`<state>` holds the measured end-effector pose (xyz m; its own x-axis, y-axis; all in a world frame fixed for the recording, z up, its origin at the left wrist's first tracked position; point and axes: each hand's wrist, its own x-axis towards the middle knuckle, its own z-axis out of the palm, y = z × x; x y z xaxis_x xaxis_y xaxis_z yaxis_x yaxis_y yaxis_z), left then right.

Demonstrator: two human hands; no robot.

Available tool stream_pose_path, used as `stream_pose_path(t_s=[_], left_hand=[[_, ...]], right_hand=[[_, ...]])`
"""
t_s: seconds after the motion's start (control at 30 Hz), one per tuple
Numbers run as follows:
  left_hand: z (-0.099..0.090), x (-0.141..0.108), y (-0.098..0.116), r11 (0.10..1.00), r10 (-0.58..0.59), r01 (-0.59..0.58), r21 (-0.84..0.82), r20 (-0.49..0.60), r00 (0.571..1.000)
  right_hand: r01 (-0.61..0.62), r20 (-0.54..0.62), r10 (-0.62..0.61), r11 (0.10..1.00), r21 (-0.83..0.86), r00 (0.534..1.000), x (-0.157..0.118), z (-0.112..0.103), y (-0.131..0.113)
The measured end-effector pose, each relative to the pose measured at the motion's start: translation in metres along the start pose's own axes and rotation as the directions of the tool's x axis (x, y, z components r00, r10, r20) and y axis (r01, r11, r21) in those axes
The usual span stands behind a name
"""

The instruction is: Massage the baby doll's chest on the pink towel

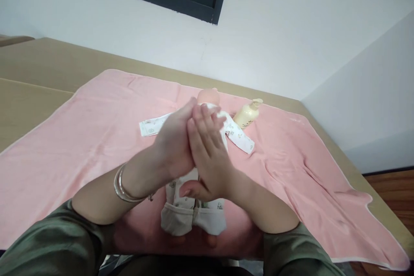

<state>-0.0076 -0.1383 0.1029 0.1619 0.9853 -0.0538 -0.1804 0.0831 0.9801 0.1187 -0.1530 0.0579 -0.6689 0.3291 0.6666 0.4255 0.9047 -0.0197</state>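
Observation:
My left hand [174, 140] and my right hand [211, 155] are pressed palm against palm, with fingers stretched out and nothing visible between them. The right thumb stands apart, and its fingertips are slightly blurred. Below the hands lies a doll [208, 96] in a white printed baby outfit [239, 136], its sleeves spread to both sides. My hands and forearms hide much of its body. The outfit's folded leg cuffs [210, 221] point towards me. Close to the doll's right-hand sleeve rests a pale yellow pump bottle [247, 114], tilted to the right.
A pink blanket [291, 172] with wrinkles covers much of the light wooden table [39, 64]. Behind the table rises a white wall [258, 43] with a dark window frame [213, 13]. My left wrist carries a silver bangle [119, 185].

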Motion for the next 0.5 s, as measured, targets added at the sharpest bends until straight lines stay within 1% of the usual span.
stream_pose_path(t_s=[0.03, 0.07, 0.1, 0.17, 0.2, 0.27, 0.3, 0.33, 0.4, 0.43, 0.5], left_hand=[[-0.008, 0.011, 0.002, 0.999, -0.023, 0.024, -0.038, 0.018, 1.0], [-0.015, 0.026, 0.003, 0.997, 0.002, -0.003, -0.073, -0.014, 1.0], [-0.022, 0.042, 0.0, 0.994, 0.065, -0.07, -0.079, -0.071, 0.995], [-0.036, 0.079, -0.014, 0.978, 0.192, -0.203, -0.037, -0.197, 0.961], [-0.041, 0.097, -0.025, 0.975, 0.216, -0.224, -0.006, -0.248, 0.944], [-0.048, 0.127, -0.048, 0.983, 0.182, -0.165, 0.079, -0.322, 0.929], [-0.05, 0.137, -0.059, 0.975, 0.204, -0.158, 0.154, -0.356, 0.912], [-0.051, 0.144, -0.069, 0.961, 0.225, -0.146, 0.234, -0.362, 0.904], [-0.05, 0.15, -0.085, 0.934, 0.254, -0.135, 0.332, -0.348, 0.903], [-0.049, 0.15, -0.091, 0.922, 0.263, -0.136, 0.364, -0.328, 0.907], [-0.047, 0.147, -0.098, 0.898, 0.28, -0.145, 0.416, -0.285, 0.917]], right_hand=[[0.009, 0.008, -0.009, 1.0, 0.025, 1.0, -0.003, 0.008, -0.002], [0.01, 0.025, -0.011, 0.999, 0.045, 1.0, -0.005, 0.015, -0.001], [-0.003, 0.057, -0.001, 0.998, 0.06, 0.998, -0.007, 0.023, 0.001], [-0.078, 0.162, 0.065, 0.994, 0.077, 0.985, -0.011, 0.038, 0.015], [-0.134, 0.213, 0.114, 0.988, 0.078, 0.97, -0.012, 0.046, 0.026], [-0.267, 0.288, 0.245, 0.963, 0.042, 0.926, -0.011, 0.059, 0.051], [-0.335, 0.328, 0.321, 0.942, -0.014, 0.889, -0.011, 0.064, 0.063], [-0.372, 0.383, 0.366, 0.926, -0.063, 0.848, -0.009, 0.068, 0.074], [-0.398, 0.463, 0.412, 0.908, -0.132, 0.785, -0.007, 0.07, 0.092], [-0.399, 0.494, 0.415, 0.906, -0.144, 0.764, -0.007, 0.069, 0.099], [-0.425, 0.515, 0.432, 0.894, -0.139, 0.741, -0.007, 0.062, 0.114]])
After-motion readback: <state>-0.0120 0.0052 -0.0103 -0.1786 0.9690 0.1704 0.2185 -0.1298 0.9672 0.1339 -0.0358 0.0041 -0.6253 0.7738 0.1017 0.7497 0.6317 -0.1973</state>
